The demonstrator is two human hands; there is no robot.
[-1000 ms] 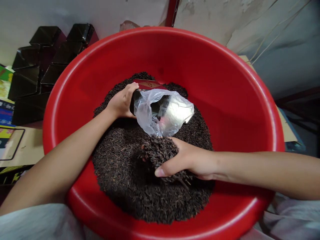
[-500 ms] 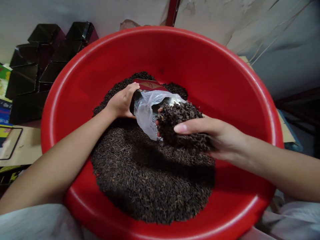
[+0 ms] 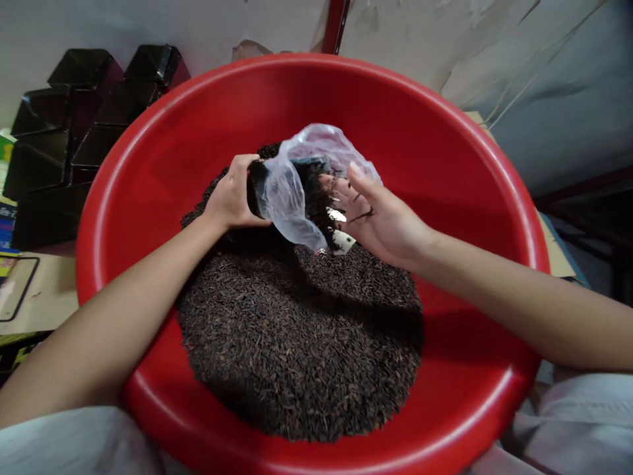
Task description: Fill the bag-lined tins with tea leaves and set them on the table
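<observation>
My left hand (image 3: 232, 201) is wrapped round a dark tin (image 3: 258, 188), tilted on its side over the basin. A clear plastic bag (image 3: 289, 198) lines the tin, and its crumpled mouth sticks out and faces right. Dark loose tea leaves (image 3: 316, 198) lie inside the mouth of the bag. At that opening is my right hand (image 3: 378, 214), palm up and open, its fingers stretched into the bag with a few leaves clinging to them. Below both hands spreads a heap of loose tea (image 3: 306, 343).
The heap lies in a large red plastic basin (image 3: 494, 290). Several dark, open-topped tins (image 3: 39, 158) are stacked at the left on a pale tabletop (image 3: 49, 290). Behind the basin rise a wall (image 3: 395, 39) and a red post (image 3: 336, 26).
My right hand has moved up to the bag's mouth and opened, and its handful of tea has gone into the bag. The tin has turned, and the bag's mouth stands wider and higher.
</observation>
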